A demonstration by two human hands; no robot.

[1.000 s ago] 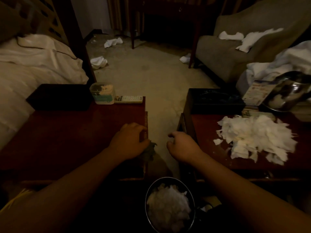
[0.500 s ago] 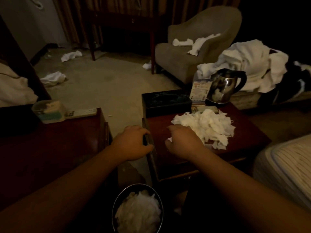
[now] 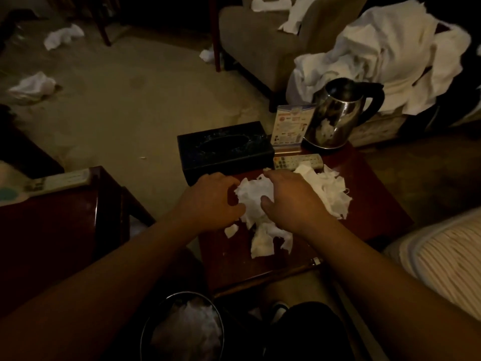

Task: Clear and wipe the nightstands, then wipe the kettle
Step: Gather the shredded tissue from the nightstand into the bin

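A heap of torn white tissue [image 3: 328, 189] lies on the right nightstand [image 3: 377, 204], a dark red wooden one. My left hand [image 3: 208, 199] and my right hand [image 3: 291, 199] are on the heap's near side, fingers curled around a wad of tissue [image 3: 253, 196] between them. Loose scraps [image 3: 261, 243] lie just in front of my wrists. A steel kettle [image 3: 338, 113] with a black handle stands at the nightstand's back right corner. The left nightstand [image 3: 65, 217] is at the left, dark and partly out of view.
A black tissue box [image 3: 223, 149], a card stand [image 3: 290, 126] and a remote [image 3: 296, 161] sit behind the heap. A bin [image 3: 182, 329] holding white tissue stands on the floor below. An armchair [image 3: 260, 40], piled white linen [image 3: 390, 56], floor tissues [image 3: 62, 36] and a mattress edge [image 3: 442, 256] surround the spot.
The view swung right from the left nightstand to the right one. Both hands moved from the gap between the nightstands onto the tissue heap and gathered a wad.
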